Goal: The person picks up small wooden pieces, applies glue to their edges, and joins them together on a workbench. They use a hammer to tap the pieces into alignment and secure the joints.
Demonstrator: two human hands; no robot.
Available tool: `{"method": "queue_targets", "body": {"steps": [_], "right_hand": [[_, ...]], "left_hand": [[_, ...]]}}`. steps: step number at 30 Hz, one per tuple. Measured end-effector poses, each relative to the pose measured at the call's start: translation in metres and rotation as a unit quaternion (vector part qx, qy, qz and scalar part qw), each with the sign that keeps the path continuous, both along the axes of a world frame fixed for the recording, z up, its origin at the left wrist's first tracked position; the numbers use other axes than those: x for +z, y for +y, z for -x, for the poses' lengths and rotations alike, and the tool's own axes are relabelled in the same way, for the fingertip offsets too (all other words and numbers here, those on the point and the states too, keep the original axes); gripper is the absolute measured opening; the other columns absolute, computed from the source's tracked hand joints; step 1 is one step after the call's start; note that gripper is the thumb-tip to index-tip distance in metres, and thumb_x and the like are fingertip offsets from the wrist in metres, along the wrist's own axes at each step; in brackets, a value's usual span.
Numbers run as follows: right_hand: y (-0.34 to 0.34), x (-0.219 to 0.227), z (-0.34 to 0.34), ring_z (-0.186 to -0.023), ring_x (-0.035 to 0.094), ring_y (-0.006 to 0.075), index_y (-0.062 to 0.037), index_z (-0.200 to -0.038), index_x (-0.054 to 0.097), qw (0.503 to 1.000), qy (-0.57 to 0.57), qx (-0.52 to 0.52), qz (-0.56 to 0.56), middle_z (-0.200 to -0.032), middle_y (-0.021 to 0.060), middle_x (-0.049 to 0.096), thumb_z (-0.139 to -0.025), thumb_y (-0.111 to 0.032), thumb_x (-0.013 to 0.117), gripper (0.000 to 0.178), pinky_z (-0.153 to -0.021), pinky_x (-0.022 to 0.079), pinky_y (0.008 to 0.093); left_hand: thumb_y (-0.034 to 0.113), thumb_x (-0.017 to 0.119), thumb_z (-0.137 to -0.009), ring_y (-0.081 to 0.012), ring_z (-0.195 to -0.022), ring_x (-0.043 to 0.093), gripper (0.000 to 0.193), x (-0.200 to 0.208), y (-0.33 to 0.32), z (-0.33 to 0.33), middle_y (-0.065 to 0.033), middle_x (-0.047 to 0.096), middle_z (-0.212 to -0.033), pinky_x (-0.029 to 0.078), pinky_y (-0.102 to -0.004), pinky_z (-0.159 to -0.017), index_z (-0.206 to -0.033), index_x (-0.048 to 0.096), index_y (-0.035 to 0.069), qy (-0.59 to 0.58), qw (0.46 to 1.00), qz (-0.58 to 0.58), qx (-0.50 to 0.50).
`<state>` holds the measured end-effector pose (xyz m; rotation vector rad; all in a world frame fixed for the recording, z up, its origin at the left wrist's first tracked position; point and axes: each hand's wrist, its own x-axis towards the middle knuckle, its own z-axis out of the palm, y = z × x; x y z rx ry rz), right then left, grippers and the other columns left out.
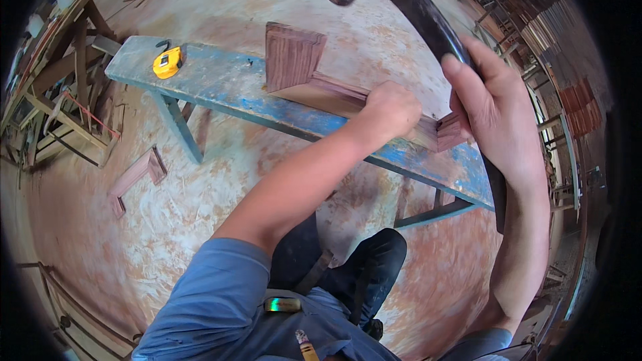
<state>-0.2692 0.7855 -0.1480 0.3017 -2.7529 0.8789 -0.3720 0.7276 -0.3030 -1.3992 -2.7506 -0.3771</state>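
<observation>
My left hand is closed around the long rail of a wooden frame piece, pressing it down on a blue-painted bench. Reddish-brown and striped, the piece has a wide upright board at its left end and a shorter end beside my right wrist. Raised above the bench's right part, my right hand grips a dark hammer by its handle. The hammer's head points up and away, clear of the wood. Part of the rail is hidden under my left fist.
The worn blue bench runs across in front of me. A yellow tape measure lies on its left end. A similar wooden frame piece rests on the stained floor at left. Timber stacks stand far right, wooden racks far left.
</observation>
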Motion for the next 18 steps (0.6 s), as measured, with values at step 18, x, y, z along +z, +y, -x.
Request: {"method": "queue_targets", "body": {"steps": [18], "right_hand": [[-0.040, -0.014, 0.050, -0.047, 0.049, 0.0039, 0.0001, -0.124, 0.060, 0.991, -0.056, 0.099, -0.064, -0.060, -0.0011, 0.053, -0.101, -0.030, 0.056, 0.038, -0.042, 0.040, 0.0202]], "left_hand": [[0.033, 0.078, -0.075, -0.0177, -0.104, 0.066, 0.031, -0.033, 0.004, 0.003, -0.0012, 0.072, -0.104, 0.054, -0.0348, -0.084, -0.101, 0.075, 0.017, 0.031, 0.966, -0.253, 0.036]]}}
